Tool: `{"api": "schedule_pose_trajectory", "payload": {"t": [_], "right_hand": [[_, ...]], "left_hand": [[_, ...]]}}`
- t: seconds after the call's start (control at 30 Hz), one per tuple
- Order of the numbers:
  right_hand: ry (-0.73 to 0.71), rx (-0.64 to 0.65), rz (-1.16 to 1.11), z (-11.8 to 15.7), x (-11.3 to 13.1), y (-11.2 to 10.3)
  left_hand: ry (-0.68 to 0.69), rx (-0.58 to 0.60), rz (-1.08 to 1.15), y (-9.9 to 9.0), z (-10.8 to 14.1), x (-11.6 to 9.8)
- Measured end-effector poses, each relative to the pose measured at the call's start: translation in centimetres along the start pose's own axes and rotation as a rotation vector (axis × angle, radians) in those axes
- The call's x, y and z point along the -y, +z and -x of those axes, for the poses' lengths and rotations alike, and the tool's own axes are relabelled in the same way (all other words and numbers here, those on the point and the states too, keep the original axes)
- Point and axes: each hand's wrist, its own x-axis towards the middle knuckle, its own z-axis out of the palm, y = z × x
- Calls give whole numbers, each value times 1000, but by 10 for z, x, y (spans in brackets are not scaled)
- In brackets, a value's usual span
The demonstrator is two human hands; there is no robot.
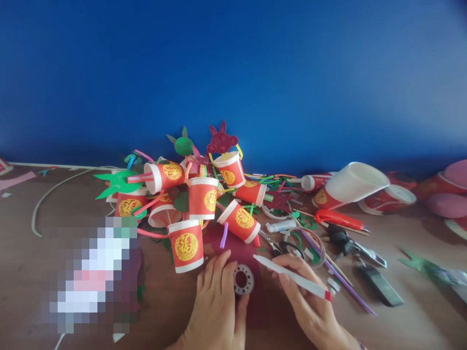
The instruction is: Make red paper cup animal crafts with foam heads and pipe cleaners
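Note:
My left hand (219,301) lies low in the middle, its thumb and index finger closed around a round grey ring (250,281) with small holes about its rim. The ring rests on a sheet of dark red paper (260,311), which shows through its centre. To the right, my right hand (310,304) grips a slim white marker (292,273) with a red end, pointing its other end left toward the ring. A gap separates marker and ring. Just beyond both hands is a pair of scissors (275,247), partly covered by clutter.
Red paper cups (185,248) with straws and paper animal heads (222,142) crowd the area ahead. Keys (339,238), a red pen-like tool (341,219) and a purple straw (348,287) lie right. A large white cup (355,182) leans behind. A blue wall (233,73) closes the back.

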Motion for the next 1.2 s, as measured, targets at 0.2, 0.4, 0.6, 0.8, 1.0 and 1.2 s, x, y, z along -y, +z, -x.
{"api": "schedule_pose_trajectory", "payload": {"t": [0.2,0.4,0.6,0.8,1.0,1.2], "right_hand": [[2,-18,8,-5,14,4],[-72,136,106,-9,29,11],[-167,113,262,-8,36,20],[-62,72,252,-5,34,30],[53,95,73,-8,33,32],[113,223,15,-33,33,30]], "left_hand": [[-11,-23,14,-4,-3,-3],[-13,-28,48,-6,-6,-3],[13,-50,16,-6,-8,-4],[22,-66,-5,-6,-9,-2],[3,-18,14,-8,-10,-2],[-3,30,21,-7,-14,1]]}}
